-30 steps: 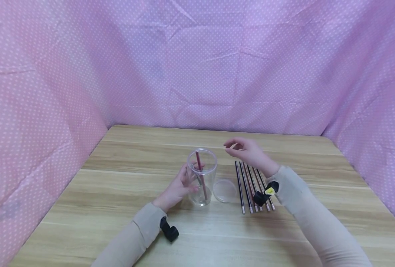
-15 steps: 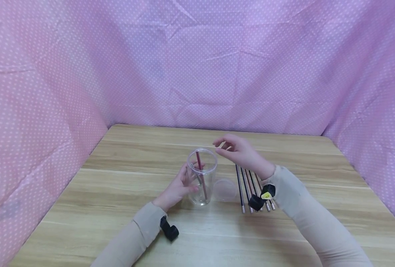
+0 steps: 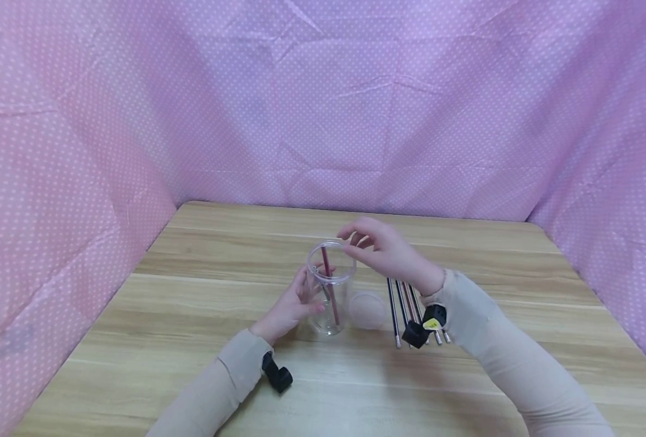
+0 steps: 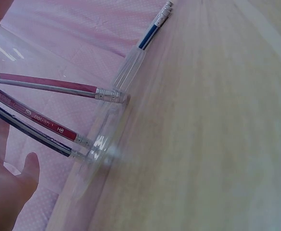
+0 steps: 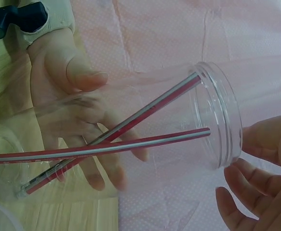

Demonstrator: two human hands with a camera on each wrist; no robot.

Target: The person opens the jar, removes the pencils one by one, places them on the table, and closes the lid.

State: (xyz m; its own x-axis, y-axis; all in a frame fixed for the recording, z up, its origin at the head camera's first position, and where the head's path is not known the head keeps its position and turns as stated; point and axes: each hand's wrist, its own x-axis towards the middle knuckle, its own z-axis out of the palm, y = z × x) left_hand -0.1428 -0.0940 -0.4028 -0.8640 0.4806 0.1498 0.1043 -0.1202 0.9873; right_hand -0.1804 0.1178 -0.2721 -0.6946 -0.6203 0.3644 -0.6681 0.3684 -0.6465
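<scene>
A clear plastic jar [image 3: 330, 303] stands upright on the table without its lid. Red-and-grey striped pencils [image 5: 107, 150] lean crosswise inside it, their ferrule ends at the bottom in the left wrist view. Around the jar's left side curl the fingers and thumb of my left hand [image 3: 292, 309], steadying it. My right hand [image 3: 385, 249] is at the jar's rim [image 5: 227, 120], thumb and fingertips right beside it and loosely bent, with nothing between them. To the jar's right lies a round, clear lid [image 3: 367, 309].
Several dark and red pencils [image 3: 393, 315] lie side by side on the wooden table [image 3: 219, 255], right of the lid and partly hidden under my right forearm. Pink dotted cloth [image 3: 323, 121] hangs behind the table and along both sides.
My right hand has moved left from above the loose pencils to the jar's rim. The left hand and the jar have stayed in place.
</scene>
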